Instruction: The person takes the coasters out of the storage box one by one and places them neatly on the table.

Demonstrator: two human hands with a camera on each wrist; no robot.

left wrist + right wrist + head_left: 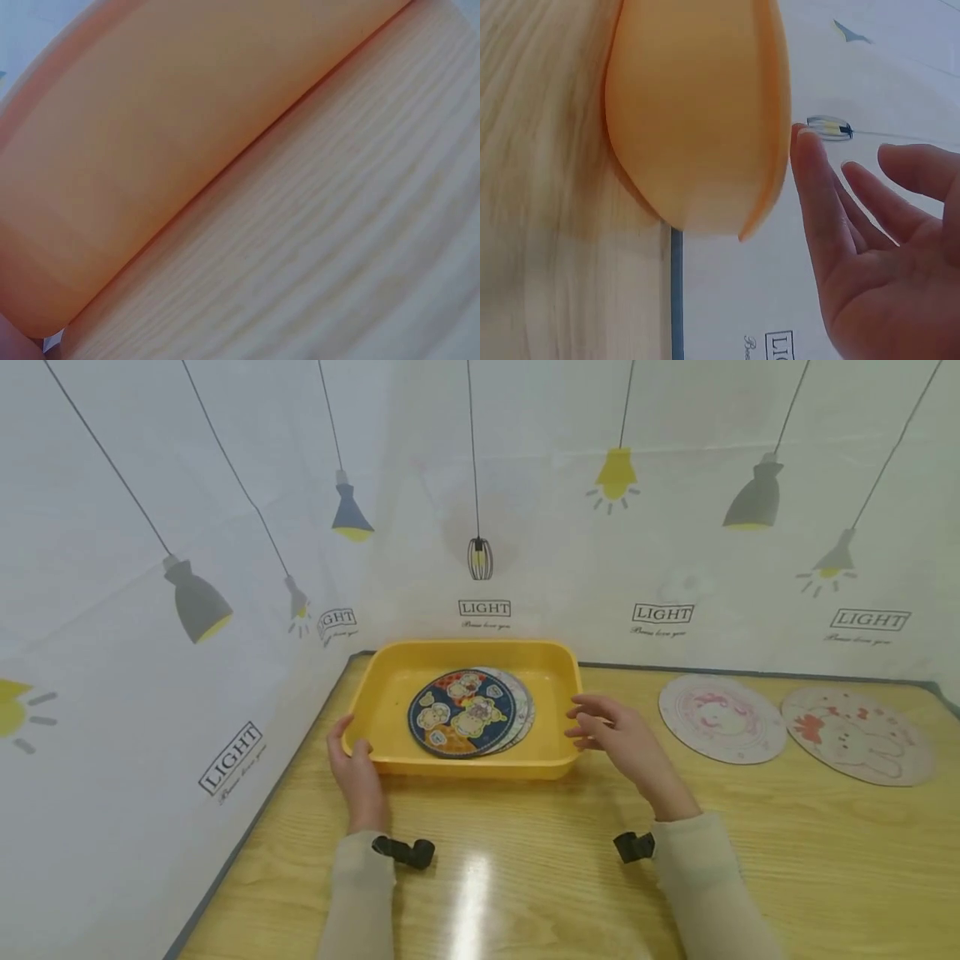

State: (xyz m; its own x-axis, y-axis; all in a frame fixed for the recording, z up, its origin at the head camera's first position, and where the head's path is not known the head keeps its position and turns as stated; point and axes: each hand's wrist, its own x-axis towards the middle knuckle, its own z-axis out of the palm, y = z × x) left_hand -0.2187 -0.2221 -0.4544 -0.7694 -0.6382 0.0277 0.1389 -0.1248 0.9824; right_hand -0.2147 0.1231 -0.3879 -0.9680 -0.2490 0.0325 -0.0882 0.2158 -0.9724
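Observation:
A yellow plastic tray (480,769) sits on the table against the back wall. Inside it, a dark blue round disc with cartoon prints (465,714) partly covers paler round discs (523,710). My left hand (357,781) holds the tray's front left corner, its thumb by the front rim and its fingers along the left side. Only a sliver of that hand shows in the left wrist view, beside the tray's wall (187,97). At the right end, my right hand (618,743) has its fingers loosely extended close to the rim; whether they touch it is hard to tell.
To the right on the wooden table (525,860) lie two round discs, one with a pink print (723,718) and one with a rabbit print (858,735). A white cloth wall (555,552) printed with lamps stands behind the tray and along the left.

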